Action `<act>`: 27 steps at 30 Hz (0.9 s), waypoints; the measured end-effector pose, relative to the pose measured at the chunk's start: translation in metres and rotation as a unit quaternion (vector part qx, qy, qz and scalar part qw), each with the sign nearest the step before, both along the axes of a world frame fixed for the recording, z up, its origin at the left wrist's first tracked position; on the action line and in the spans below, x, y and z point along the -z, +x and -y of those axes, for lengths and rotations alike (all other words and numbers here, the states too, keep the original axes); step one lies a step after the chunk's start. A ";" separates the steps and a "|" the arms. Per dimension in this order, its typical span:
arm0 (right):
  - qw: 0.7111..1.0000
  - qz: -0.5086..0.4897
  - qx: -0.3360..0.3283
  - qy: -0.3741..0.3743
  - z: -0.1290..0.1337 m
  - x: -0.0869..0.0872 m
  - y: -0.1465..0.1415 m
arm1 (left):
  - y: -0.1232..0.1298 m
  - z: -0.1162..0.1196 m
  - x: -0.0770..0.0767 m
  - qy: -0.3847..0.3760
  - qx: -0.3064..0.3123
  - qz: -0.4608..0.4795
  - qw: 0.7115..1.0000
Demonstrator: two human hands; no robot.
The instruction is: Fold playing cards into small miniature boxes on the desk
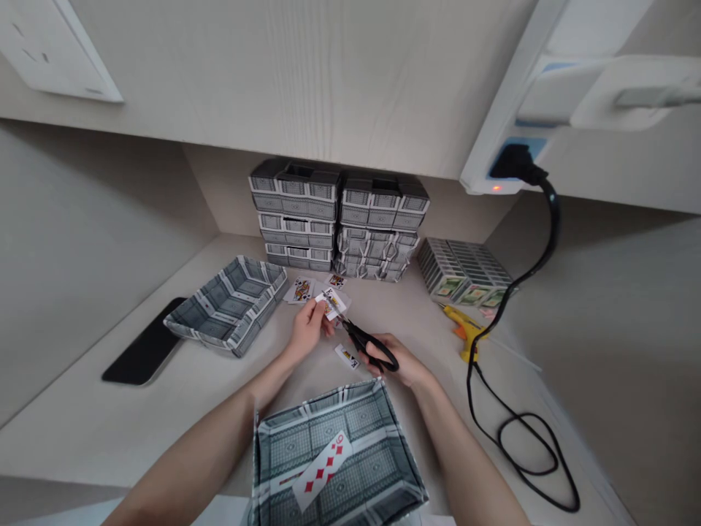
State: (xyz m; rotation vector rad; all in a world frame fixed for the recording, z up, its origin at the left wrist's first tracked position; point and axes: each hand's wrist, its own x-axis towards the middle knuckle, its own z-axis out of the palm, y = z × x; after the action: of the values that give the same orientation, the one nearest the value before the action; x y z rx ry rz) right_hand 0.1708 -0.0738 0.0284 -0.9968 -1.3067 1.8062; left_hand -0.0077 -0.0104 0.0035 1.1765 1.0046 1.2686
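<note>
My left hand [307, 329] pinches a king playing card [331, 302] above the desk. In my right hand [395, 358] is a pair of black-handled scissors [364, 342], its blades meeting the card's lower right edge. Below them lies a narrow cut strip of a king card [347, 356]. Loose face cards [300, 290] are spread behind my left hand. Between my forearms, close to me, stands an open box made of playing cards [377, 453], with a cut piece of a diamonds card [323, 467] inside.
A second card-made tray [230, 303] stands left, by a black phone [143, 347]. Stacked card boxes [299, 212] line the back, near packed card decks [465, 270]. A yellow glue gun [465, 329] lies right; its black cord [553, 226] runs to a power strip [493, 164].
</note>
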 end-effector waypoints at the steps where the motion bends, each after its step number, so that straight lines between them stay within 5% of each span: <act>1: 1.000 0.002 0.000 0.000 0.000 0.000 0.000 | 0.000 0.000 0.000 -0.002 0.001 0.002 1.000; 27: 1.000 0.007 0.006 0.018 0.001 0.002 -0.003 | 0.000 -0.002 0.001 -0.020 0.003 0.021 1.000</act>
State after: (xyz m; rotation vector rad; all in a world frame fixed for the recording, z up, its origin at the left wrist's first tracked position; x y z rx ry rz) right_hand 0.1678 -0.0744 0.0262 -0.9980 -1.3341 1.7632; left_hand -0.0081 -0.0087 0.0023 1.1173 0.9897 1.2580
